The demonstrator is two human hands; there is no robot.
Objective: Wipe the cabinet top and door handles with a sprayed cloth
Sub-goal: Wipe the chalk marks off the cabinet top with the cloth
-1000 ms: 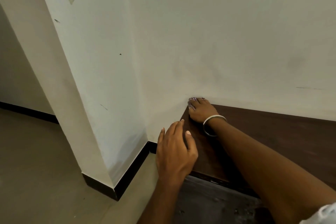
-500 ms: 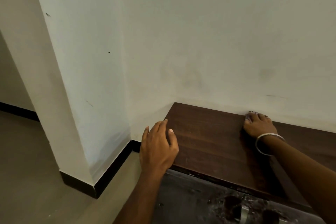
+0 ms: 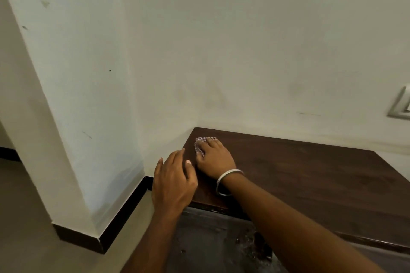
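The dark brown wooden cabinet top (image 3: 310, 175) stretches along the white wall. My right hand (image 3: 216, 158), with a silver bangle at the wrist, presses a small checked cloth (image 3: 199, 145) flat on the top near its far left corner; only the cloth's edge shows past the fingers. My left hand (image 3: 173, 180) rests with fingers spread on the cabinet's left front edge and holds nothing. The cabinet's dark front (image 3: 213, 241) shows below the edge; its door handles are hidden behind my right forearm.
A white wall pillar (image 3: 73, 117) with a black skirting juts out on the left, close to the cabinet's end. A switch plate (image 3: 400, 106) sits on the wall at the far right. Beige floor (image 3: 26, 239) lies at the lower left.
My right hand has slid the cloth from the middle of the top's back edge leftward to near the left corner. My left hand has stayed on the left front edge.
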